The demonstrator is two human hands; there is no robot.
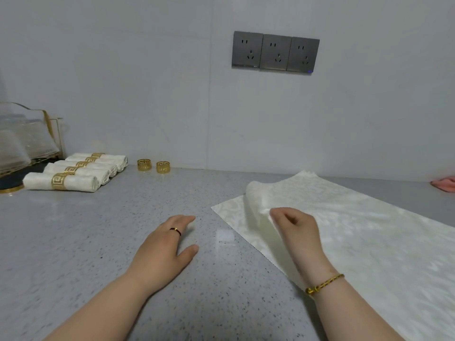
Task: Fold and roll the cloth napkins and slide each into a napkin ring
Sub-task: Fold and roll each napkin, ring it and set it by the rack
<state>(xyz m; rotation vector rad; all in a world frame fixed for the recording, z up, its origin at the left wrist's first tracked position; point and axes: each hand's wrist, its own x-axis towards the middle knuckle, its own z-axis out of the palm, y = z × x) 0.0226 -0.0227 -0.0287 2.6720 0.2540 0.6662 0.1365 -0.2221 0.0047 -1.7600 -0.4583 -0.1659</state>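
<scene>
A cream patterned cloth napkin (364, 232) lies spread on the grey counter at the right. My right hand (296, 230) pinches its left part, which is lifted and curls over the rest. My left hand (165, 247) hovers flat over the bare counter left of the napkin, fingers relaxed, holding nothing. Two empty gold napkin rings (144, 165) (163, 167) stand by the wall. Several rolled napkins in gold rings (61, 181) lie in a row at the far left.
A clear glass holder with gold trim (27, 139) stands at the far left behind the rolled napkins. A pink cloth (444, 184) shows at the right edge. Wall sockets (275, 52) sit above the speckled grey counter (98, 242).
</scene>
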